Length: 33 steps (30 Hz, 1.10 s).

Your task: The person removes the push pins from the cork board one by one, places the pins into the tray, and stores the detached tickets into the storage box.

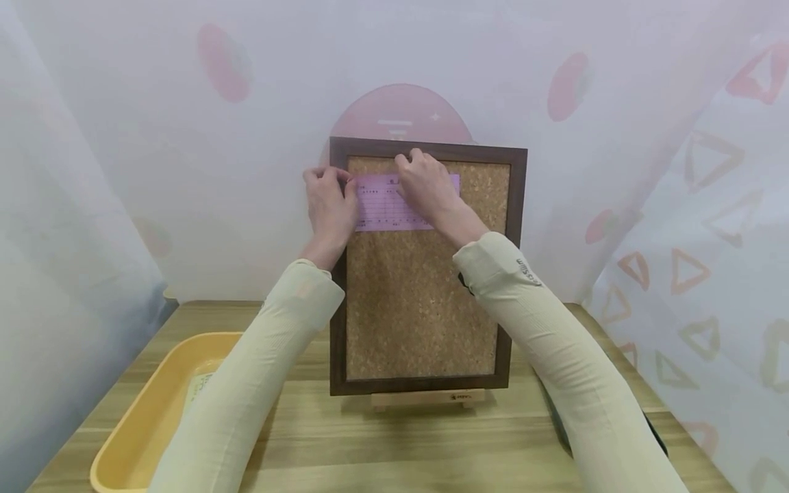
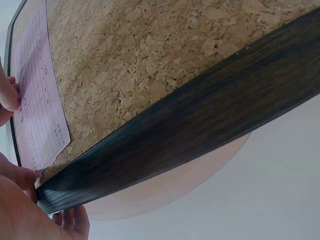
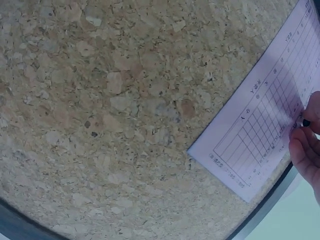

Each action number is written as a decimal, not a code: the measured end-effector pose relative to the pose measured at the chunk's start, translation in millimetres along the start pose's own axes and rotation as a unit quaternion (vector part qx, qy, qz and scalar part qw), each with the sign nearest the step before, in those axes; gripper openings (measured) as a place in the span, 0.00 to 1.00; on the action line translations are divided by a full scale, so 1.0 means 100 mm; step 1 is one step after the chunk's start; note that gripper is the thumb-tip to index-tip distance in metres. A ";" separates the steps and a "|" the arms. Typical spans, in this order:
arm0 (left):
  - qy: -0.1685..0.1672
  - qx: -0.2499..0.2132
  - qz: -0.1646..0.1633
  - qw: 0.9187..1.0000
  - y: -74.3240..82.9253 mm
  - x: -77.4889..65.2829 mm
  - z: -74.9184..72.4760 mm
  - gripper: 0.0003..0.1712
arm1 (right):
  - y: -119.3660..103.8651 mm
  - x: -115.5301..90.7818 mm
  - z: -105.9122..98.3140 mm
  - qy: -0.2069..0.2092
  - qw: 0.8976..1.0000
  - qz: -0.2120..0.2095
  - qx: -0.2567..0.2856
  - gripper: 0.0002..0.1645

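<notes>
A cork board (image 1: 425, 301) in a dark wooden frame stands upright on a small wooden easel (image 1: 425, 398). A pink printed form (image 1: 385, 205) lies flat against its upper part. My left hand (image 1: 329, 209) grips the frame's left edge, thumb in front by the form's upper left corner; in the left wrist view, other fingers (image 2: 75, 220) reach round the outer side. My right hand (image 1: 428, 188) is at the form's top edge. In the right wrist view its fingertips pinch a small dark pin (image 3: 306, 122) against the form, mostly hidden by the fingers.
A yellow tray (image 1: 148, 418) with a pale printed item (image 1: 196, 387) inside sits at the table's left, partly behind my left sleeve. On the right, a dark-edged object (image 1: 555, 418) is mostly covered by my right sleeve. Patterned white curtains (image 1: 277, 68) hang behind and beside the table.
</notes>
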<state>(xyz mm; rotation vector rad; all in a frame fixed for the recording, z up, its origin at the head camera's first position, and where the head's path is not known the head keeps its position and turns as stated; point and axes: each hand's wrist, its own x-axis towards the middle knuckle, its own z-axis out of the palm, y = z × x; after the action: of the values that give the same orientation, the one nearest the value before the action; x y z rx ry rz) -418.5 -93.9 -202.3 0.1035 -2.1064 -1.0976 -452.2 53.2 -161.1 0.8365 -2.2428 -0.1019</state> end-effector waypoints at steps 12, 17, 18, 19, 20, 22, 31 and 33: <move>-0.007 -0.007 0.005 1.000 0.05 0.00 0.05 0.13 | 0.09 -0.06 0.01 0.034 0.999 -0.013 -0.005 0.16; -0.009 -0.012 0.003 1.000 0.08 -0.01 0.08 0.13 | 0.16 -0.12 -0.01 0.051 0.998 -0.014 0.019 0.12; -0.009 -0.015 0.004 1.000 0.09 -0.01 0.09 0.13 | 0.18 -0.14 -0.02 0.056 0.998 -0.010 0.033 0.11; -0.009 -0.018 0.005 1.000 0.09 0.00 0.09 0.13 | 0.20 -0.16 -0.02 0.064 0.997 -0.005 0.049 0.10; -0.010 -0.021 0.005 1.000 0.08 0.00 0.09 0.13 | 0.22 -0.19 -0.02 0.073 0.995 -0.001 0.065 0.09; -0.012 -0.027 0.009 1.000 0.07 0.00 0.09 0.13 | 0.27 -0.28 -0.01 0.092 0.992 0.005 0.091 0.08; 0.048 -0.058 0.064 0.995 -0.03 -0.01 0.00 0.10 | 0.42 -0.79 0.08 0.142 0.980 0.024 0.135 0.03; 0.053 -0.074 0.078 0.993 -0.04 -0.03 -0.05 0.10 | 0.45 -0.92 0.09 0.153 0.977 0.031 0.143 0.02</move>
<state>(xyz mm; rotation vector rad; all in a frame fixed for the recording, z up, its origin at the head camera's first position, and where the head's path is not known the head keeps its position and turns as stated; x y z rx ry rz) -413.8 -99.0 -205.3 -0.0721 -1.8981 -1.1253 -434.6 141.6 -210.1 0.8658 -2.0137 0.3643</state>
